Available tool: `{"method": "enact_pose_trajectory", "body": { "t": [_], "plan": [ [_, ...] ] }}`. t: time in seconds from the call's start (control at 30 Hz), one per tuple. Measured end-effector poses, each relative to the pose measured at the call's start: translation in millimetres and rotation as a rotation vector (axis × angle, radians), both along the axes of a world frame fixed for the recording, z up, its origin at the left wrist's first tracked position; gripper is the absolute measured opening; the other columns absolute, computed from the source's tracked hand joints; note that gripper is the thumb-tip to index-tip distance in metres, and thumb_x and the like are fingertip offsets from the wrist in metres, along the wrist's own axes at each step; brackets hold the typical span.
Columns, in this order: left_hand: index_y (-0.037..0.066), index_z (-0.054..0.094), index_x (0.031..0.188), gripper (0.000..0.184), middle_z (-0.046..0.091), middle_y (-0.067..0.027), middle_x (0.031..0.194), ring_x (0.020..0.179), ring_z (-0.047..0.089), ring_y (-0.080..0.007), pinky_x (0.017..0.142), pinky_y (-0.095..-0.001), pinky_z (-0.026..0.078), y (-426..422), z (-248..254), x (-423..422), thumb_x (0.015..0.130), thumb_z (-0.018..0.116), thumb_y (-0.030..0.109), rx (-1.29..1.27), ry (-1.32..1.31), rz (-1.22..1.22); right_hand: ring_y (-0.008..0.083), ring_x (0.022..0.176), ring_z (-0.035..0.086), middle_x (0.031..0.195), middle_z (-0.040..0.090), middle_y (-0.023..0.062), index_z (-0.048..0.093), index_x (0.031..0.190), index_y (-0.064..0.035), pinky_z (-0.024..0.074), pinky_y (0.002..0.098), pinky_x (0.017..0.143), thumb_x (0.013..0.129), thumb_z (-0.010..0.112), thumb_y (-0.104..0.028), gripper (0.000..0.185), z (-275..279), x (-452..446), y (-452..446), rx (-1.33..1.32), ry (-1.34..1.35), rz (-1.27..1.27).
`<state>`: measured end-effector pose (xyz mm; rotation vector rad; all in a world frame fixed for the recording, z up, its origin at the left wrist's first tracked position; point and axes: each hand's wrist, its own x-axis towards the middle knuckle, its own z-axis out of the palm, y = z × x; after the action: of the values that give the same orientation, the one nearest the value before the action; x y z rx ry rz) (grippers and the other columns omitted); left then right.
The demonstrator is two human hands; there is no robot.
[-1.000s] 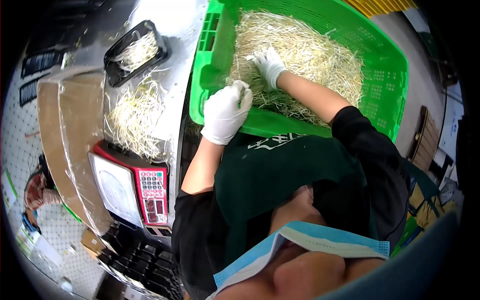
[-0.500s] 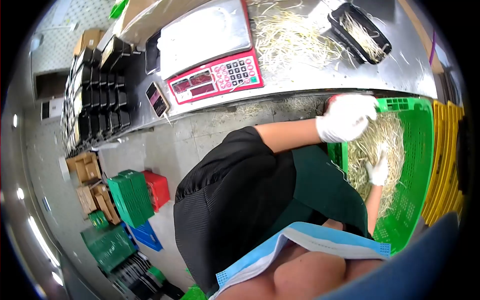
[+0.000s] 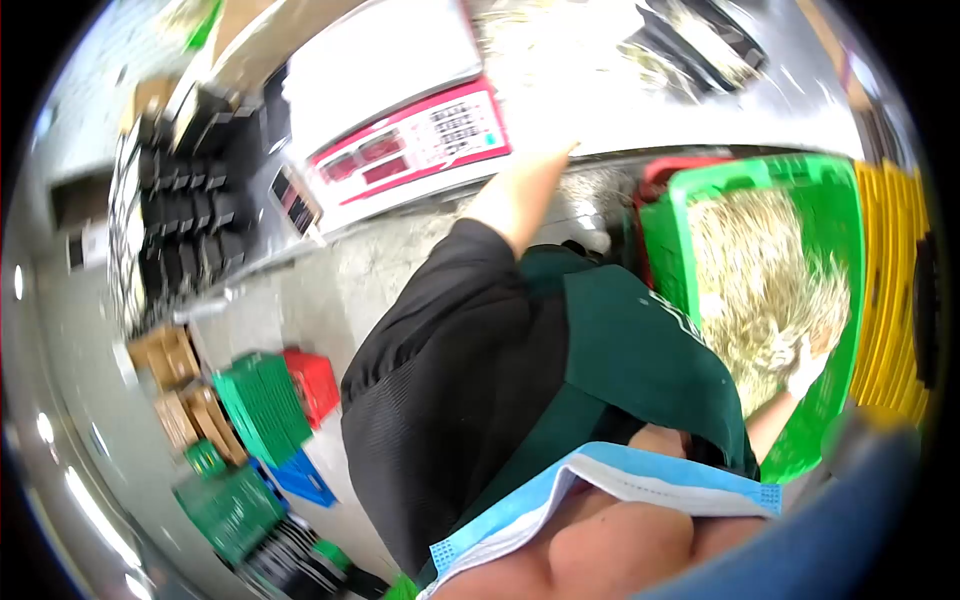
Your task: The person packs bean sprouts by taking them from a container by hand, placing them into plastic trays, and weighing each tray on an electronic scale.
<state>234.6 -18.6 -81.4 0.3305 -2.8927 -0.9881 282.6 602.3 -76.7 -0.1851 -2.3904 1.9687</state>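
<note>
My right hand [image 3: 806,370], in a white glove, is inside the green crate [image 3: 775,455], closed around a loose clump of pale bean sprouts [image 3: 822,300] above the heap. The heap of sprouts [image 3: 745,250] fills much of the crate. My left forearm [image 3: 525,195] reaches over the steel bench edge beside the scale [image 3: 410,135]; the gloved hand at its end is washed out against the bright bench, so its fingers cannot be made out. Loose sprouts [image 3: 520,35] and a black tray [image 3: 710,45] with sprouts lie at the top of the view.
A phone [image 3: 296,204] lies by the scale on the bench. Stacked black trays [image 3: 190,200] stand at the left. Yellow crates [image 3: 890,300] are right of the green crate. Green crates [image 3: 262,405] and a red one [image 3: 312,388] are on the floor.
My left hand has moved from the crate's rim to the bench. My right hand has moved toward the crate's lower right, with sprouts raised. The view has turned markedly since the first frame.
</note>
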Motion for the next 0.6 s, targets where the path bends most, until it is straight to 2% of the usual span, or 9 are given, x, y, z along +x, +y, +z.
{"method": "enact_pose_trajectory", "body": {
  "t": [0.23,0.27,0.3,0.33,0.37,0.4,0.43,0.53,0.6],
  "plan": [
    [0.001,0.061,0.107,0.032,0.062,-0.0158,0.110,0.095,0.060,-0.0320,0.086,-0.0430,0.047,61.8,117.8,28.2,0.084,0.055,0.023,-0.632,0.882,-0.245,0.0256,0.123,0.046,0.134,0.048,0.0129,0.043,0.135,-0.0037,0.0349,0.0391,0.104,0.076,0.073,-0.023,0.069,160.0,13.7,-66.2,0.292,-0.067,0.324],
    [0.000,0.060,0.107,0.031,0.062,-0.0154,0.108,0.092,0.062,-0.0286,0.082,-0.0377,0.049,72.4,111.5,23.2,0.083,0.056,0.019,0.022,0.562,-0.244,0.0249,0.123,0.046,0.134,0.049,0.0128,0.046,0.133,-0.0044,0.0361,0.0372,0.103,0.076,0.073,-0.027,0.067,169.5,8.8,-84.9,0.753,0.016,0.451],
    [-0.001,0.059,0.107,0.030,0.063,-0.0149,0.106,0.089,0.063,-0.0251,0.078,-0.0325,0.052,83.1,105.6,19.2,0.083,0.057,0.016,0.658,0.358,-0.031,0.0243,0.122,0.047,0.134,0.050,0.0117,0.049,0.131,-0.0051,0.0354,0.0359,0.104,0.077,0.072,-0.030,0.063,141.7,1.0,-97.1,0.875,0.121,0.532],
    [-0.001,0.059,0.107,0.028,0.064,-0.0137,0.101,0.088,0.064,-0.0225,0.074,-0.0286,0.052,108.0,109.6,15.0,0.083,0.058,0.013,0.790,0.312,-0.072,0.0259,0.123,0.047,0.134,0.051,0.0111,0.050,0.131,-0.0078,0.0359,0.0369,0.104,0.078,0.071,-0.033,0.062,109.8,-10.4,-108.7,0.502,0.278,0.694],
    [-0.001,0.059,0.107,0.027,0.065,-0.0125,0.096,0.086,0.064,-0.0198,0.071,-0.0247,0.052,137.4,127.6,12.5,0.083,0.059,0.010,0.909,0.262,-0.102,0.0288,0.122,0.047,0.134,0.050,0.0104,0.046,0.134,-0.0108,0.0369,0.0391,0.103,0.075,0.073,-0.038,0.070,73.4,-12.8,-122.7,0.697,0.101,0.690],
    [0.002,0.063,0.100,0.021,0.064,-0.0110,0.095,0.085,0.060,-0.0150,0.068,-0.0254,0.047,175.6,163.8,17.1,0.085,0.063,0.018,0.808,0.140,-0.341,0.0316,0.121,0.047,0.135,0.049,0.0098,0.042,0.137,-0.0139,0.0379,0.0413,0.102,0.072,0.074,-0.043,0.079,37.9,-14.8,-136.8,0.906,-0.075,0.711],
    [0.004,0.062,0.104,0.024,0.064,-0.0105,0.096,0.086,0.061,-0.0167,0.074,-0.0266,0.048,199.0,163.1,9.3,0.086,0.063,0.020,0.348,0.260,-0.626,0.0327,0.120,0.047,0.136,0.048,0.0099,0.039,0.139,-0.0158,0.0386,0.0416,0.101,0.069,0.074,-0.048,0.085,52.9,-12.3,-160.5,1.364,-0.408,0.693],
    [0.006,0.049,0.123,0.061,0.060,-0.0154,0.112,0.104,0.057,-0.0329,0.089,-0.0383,0.046,262.8,141.1,-13.7,0.076,0.069,0.038,-0.090,-0.037,-1.123,0.0329,0.122,0.046,0.139,0.044,0.0122,0.032,0.143,-0.0188,0.0368,0.0410,0.104,0.067,0.073,-0.054,0.093,41.4,1.3,-118.4,1.108,-0.126,0.484],
    [0.004,0.049,0.120,0.066,0.057,-0.0195,0.113,0.109,0.055,-0.0316,0.092,-0.0362,0.046,313.3,103.4,-27.8,0.070,0.075,0.038,-0.230,-0.198,-1.288,0.0325,0.123,0.045,0.140,0.043,0.0141,0.032,0.143,-0.0178,0.0356,0.0405,0.105,0.067,0.072,-0.056,0.094,57.1,-0.7,-73.9,0.931,-0.200,0.372]
  ]
}}
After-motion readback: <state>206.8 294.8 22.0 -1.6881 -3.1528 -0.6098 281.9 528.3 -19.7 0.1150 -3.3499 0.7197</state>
